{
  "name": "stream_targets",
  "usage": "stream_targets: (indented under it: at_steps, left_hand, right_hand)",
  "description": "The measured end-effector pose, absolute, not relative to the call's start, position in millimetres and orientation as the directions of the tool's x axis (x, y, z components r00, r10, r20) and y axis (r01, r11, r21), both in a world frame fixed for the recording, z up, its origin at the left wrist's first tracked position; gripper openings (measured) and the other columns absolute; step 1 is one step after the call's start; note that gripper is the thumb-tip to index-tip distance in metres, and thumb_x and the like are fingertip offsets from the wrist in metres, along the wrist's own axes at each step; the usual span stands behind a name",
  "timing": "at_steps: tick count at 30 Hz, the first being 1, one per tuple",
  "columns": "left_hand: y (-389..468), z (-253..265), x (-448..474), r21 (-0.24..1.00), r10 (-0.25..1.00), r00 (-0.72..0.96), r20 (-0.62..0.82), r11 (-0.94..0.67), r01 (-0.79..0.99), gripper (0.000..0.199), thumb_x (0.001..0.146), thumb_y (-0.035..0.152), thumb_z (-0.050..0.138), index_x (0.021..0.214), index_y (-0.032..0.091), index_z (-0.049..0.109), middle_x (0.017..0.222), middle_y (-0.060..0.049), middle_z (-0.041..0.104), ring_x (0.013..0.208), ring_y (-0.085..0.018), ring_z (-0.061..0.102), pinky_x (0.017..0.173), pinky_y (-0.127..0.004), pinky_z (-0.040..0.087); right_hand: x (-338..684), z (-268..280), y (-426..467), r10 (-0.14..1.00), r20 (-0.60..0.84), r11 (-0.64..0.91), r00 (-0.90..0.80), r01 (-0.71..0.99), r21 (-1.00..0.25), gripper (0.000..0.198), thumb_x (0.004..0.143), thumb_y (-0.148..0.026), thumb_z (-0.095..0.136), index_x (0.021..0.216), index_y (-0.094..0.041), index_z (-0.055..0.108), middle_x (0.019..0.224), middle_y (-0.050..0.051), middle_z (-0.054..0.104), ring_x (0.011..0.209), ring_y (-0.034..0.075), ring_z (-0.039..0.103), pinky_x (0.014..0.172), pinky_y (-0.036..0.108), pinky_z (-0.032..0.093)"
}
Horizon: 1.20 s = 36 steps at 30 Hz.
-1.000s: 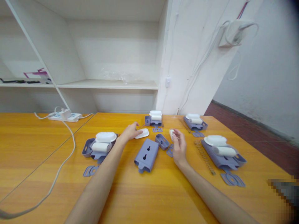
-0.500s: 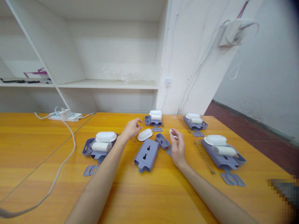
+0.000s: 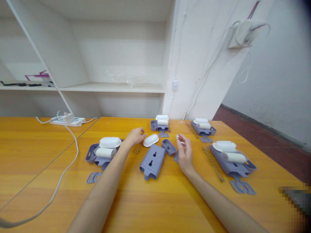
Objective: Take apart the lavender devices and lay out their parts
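Observation:
My left hand (image 3: pixel 136 136) is pinched on a thin wire spring (image 3: pixel 136 149), whose coils show under the hand and by the fingertips. In my curled right hand (image 3: pixel 185 153) is a small white part (image 3: pixel 178 137), mostly hidden by the fingers. Between the hands lie a white oval lid (image 3: pixel 151 140), a purple-grey housing (image 3: pixel 153 161) with two dark keyhole slots, and an oval purple-grey cup (image 3: pixel 168 147). Flat purple-grey plates (image 3: pixel 176 157) lie partly hidden behind my right hand.
Similar part sets surround the hands: one at left (image 3: pixel 105 152), one at the back (image 3: pixel 162 123), two at right (image 3: pixel 202 126), (image 3: pixel 233 157). A long spring (image 3: pixel 213 163) lies at right. At back left sit a power strip (image 3: pixel 68 121) and its cable (image 3: pixel 70 165).
My left hand has drawn slightly left and down, and more of the spring's coils show below it. The right hand stays where it was, with the white part.

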<state>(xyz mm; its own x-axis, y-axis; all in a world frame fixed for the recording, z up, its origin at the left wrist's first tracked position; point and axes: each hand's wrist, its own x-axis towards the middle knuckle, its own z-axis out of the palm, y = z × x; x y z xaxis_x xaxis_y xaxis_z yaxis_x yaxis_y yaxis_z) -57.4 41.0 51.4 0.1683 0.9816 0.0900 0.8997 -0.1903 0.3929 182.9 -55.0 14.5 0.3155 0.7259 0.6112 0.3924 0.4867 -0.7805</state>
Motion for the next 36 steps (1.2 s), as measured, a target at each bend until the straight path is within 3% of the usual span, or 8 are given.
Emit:
stream_targets:
  at_steps: [7, 15, 19, 25, 27, 31, 36]
  left_hand:
    - [27, 70, -49, 0.289, 0.978, 0.207, -0.008, -0.196, 0.937, 0.036, 0.078, 0.046, 0.052, 0.102, 0.021, 0.060, 0.101, -0.009, 0.066, 0.093, -0.023, 0.062, 0.075, -0.030, 0.045]
    - [-23, 108, -10, 0.170, 0.932, 0.359, -0.044, -0.347, 0.922, 0.048, 0.074, 0.059, 0.052, 0.104, 0.021, 0.057, 0.105, -0.012, 0.066, 0.096, -0.030, 0.062, 0.076, -0.035, 0.046]
    - [-44, 114, 8, 0.174, 0.926, 0.370, -0.069, -0.354, 0.919, 0.058, 0.064, 0.059, 0.063, 0.107, 0.022, 0.053, 0.110, -0.014, 0.063, 0.100, -0.032, 0.060, 0.078, -0.037, 0.046]
    - [-56, 105, 25, 0.172, 0.934, 0.313, -0.173, -0.284, 0.943, 0.100, 0.037, 0.060, 0.078, 0.121, 0.018, 0.043, 0.111, -0.023, 0.061, 0.102, -0.041, 0.058, 0.083, -0.047, 0.045]
    - [-59, 104, 29, 0.137, 0.929, 0.299, -0.218, -0.274, 0.952, 0.107, 0.034, 0.056, 0.080, 0.125, 0.017, 0.039, 0.109, -0.025, 0.061, 0.100, -0.042, 0.058, 0.084, -0.050, 0.044]
    - [-62, 106, 34, 0.086, 0.927, 0.288, -0.239, -0.276, 0.957, 0.099, 0.044, 0.045, 0.079, 0.128, 0.015, 0.036, 0.104, -0.026, 0.062, 0.097, -0.041, 0.060, 0.082, -0.050, 0.045]
    - [-64, 117, 27, 0.123, 0.936, 0.296, -0.191, -0.276, 0.953, 0.089, 0.046, 0.042, 0.075, 0.123, 0.015, 0.040, 0.102, -0.025, 0.063, 0.095, -0.041, 0.061, 0.078, -0.048, 0.047]
  right_hand:
    - [182, 15, -55, 0.730, 0.605, 0.484, 0.318, 0.383, -0.786, 0.031, 0.088, -0.038, 0.046, 0.111, -0.019, 0.054, 0.111, 0.009, 0.055, 0.101, 0.021, 0.052, 0.087, 0.039, 0.041]
    - [182, 16, -56, 0.729, 0.608, 0.485, 0.314, 0.390, -0.783, 0.032, 0.088, -0.039, 0.046, 0.111, -0.019, 0.054, 0.110, 0.009, 0.055, 0.101, 0.022, 0.052, 0.088, 0.040, 0.041]
    - [182, 16, -56, 0.732, 0.607, 0.483, 0.309, 0.393, -0.783, 0.032, 0.088, -0.039, 0.046, 0.112, -0.019, 0.053, 0.110, 0.009, 0.055, 0.100, 0.021, 0.053, 0.088, 0.041, 0.041]
    - [182, 16, -56, 0.731, 0.608, 0.486, 0.308, 0.391, -0.782, 0.031, 0.088, -0.038, 0.046, 0.111, -0.020, 0.053, 0.110, 0.009, 0.055, 0.100, 0.021, 0.053, 0.088, 0.041, 0.041]
    - [182, 16, -56, 0.731, 0.610, 0.485, 0.306, 0.396, -0.780, 0.031, 0.088, -0.038, 0.046, 0.112, -0.019, 0.053, 0.110, 0.009, 0.055, 0.100, 0.021, 0.053, 0.088, 0.040, 0.041]
    - [182, 16, -56, 0.728, 0.614, 0.486, 0.305, 0.403, -0.776, 0.031, 0.088, -0.038, 0.047, 0.112, -0.019, 0.053, 0.110, 0.009, 0.054, 0.099, 0.021, 0.053, 0.088, 0.040, 0.042]
    - [183, 16, -56, 0.727, 0.618, 0.494, 0.299, 0.397, -0.773, 0.031, 0.088, -0.038, 0.047, 0.112, -0.019, 0.052, 0.110, 0.009, 0.054, 0.100, 0.021, 0.052, 0.087, 0.041, 0.042]
